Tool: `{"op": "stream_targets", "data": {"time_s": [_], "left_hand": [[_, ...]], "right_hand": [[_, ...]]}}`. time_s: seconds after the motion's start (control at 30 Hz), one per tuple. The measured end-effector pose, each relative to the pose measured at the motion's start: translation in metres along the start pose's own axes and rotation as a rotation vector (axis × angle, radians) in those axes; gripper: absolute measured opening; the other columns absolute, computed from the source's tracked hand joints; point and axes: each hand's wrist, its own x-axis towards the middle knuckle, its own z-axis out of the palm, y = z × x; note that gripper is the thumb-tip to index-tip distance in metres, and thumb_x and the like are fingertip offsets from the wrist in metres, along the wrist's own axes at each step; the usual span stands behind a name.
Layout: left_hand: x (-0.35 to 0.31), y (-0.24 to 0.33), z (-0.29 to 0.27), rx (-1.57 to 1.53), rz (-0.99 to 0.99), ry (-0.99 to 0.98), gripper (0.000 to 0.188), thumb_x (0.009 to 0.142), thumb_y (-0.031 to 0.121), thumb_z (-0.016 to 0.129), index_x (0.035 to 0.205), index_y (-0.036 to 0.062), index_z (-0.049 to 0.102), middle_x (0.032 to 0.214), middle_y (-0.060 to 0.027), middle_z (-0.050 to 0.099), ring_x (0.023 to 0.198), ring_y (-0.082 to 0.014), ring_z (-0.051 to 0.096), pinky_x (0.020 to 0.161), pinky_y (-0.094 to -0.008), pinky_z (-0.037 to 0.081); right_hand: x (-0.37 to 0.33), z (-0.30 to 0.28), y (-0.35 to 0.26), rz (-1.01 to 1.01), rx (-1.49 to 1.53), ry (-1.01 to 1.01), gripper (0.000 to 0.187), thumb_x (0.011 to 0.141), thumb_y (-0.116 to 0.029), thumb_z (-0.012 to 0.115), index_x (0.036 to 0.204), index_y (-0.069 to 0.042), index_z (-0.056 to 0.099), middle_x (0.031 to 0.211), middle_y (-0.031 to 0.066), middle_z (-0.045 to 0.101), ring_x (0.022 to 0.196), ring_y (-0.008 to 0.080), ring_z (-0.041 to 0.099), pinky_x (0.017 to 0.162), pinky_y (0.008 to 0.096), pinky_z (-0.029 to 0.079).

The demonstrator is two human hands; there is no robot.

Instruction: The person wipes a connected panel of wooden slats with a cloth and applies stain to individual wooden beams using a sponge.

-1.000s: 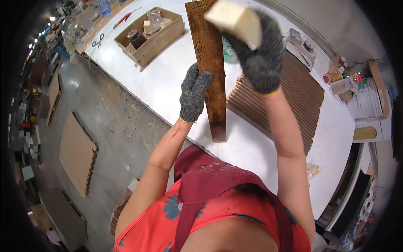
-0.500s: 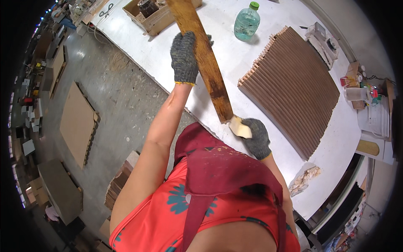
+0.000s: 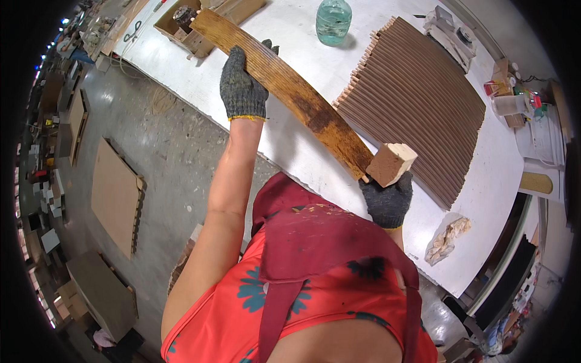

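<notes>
My left hand (image 3: 243,86), in a dark grey knit glove, is closed around the upper part of a long wooden slat (image 3: 290,92). The slat is stained golden brown with a darker patch toward its lower end, and slants down to the right above the white table. At that lower end my right hand (image 3: 388,202), gloved the same way, grips a block-shaped sponge (image 3: 390,164). One face of the sponge is brown, its other sides cream. The sponge is at the slat's tip; whether they touch is hard to tell. The right fingers are partly hidden beneath the sponge.
Brown sticks (image 3: 417,112) lie in a wide row on the white table (image 3: 290,142). Behind are a green-tinted bottle (image 3: 333,24) and a wooden box (image 3: 233,13) with a dark jar (image 3: 184,18). Crumpled wrapping (image 3: 449,241) lies near right; scissors (image 3: 132,31) lie far left.
The slat has swung, its lower end moving right and its upper end left, and more of its broad face shows. My right hand has moved right, and the sponge's brown face now shows.
</notes>
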Motion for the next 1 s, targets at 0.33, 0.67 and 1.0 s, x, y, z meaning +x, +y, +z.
{"op": "stream_targets", "data": {"time_s": [0.33, 0.67, 1.0], "left_hand": [[-0.066, -0.023, 0.022, 0.020, -0.126, -0.209, 0.049, 0.085, 0.007, 0.054, 0.128, 0.0038, 0.033, 0.116, -0.0231, 0.049, 0.104, -0.0368, 0.055, 0.093, -0.0511, 0.049], [-0.062, -0.022, 0.017, 0.131, -0.058, -0.125, 0.045, 0.084, 0.007, 0.055, 0.126, 0.0040, 0.038, 0.112, -0.0209, 0.052, 0.098, -0.0329, 0.058, 0.090, -0.0469, 0.051], [-0.058, -0.030, 0.016, 0.146, -0.120, -0.073, 0.046, 0.084, 0.004, 0.055, 0.126, 0.0018, 0.036, 0.111, -0.0226, 0.053, 0.096, -0.0335, 0.059, 0.088, -0.0468, 0.052]], "right_hand": [[-0.007, 0.029, 0.014, 0.098, -0.196, -0.045, 0.067, 0.086, -0.033, 0.059, 0.138, -0.005, 0.027, 0.133, 0.0149, 0.039, 0.121, 0.0300, 0.040, 0.100, 0.0473, 0.038], [-0.018, 0.061, -0.030, -0.695, -1.186, -0.153, 0.056, 0.064, -0.015, 0.081, 0.110, -0.003, 0.053, 0.105, 0.0115, 0.061, 0.097, 0.0250, 0.058, 0.087, 0.0362, 0.045], [0.002, 0.080, -0.057, -0.751, -1.691, -0.823, 0.043, 0.058, -0.015, 0.071, 0.101, -0.015, 0.064, 0.104, 0.0087, 0.063, 0.096, 0.0317, 0.059, 0.084, 0.0438, 0.045]]}}
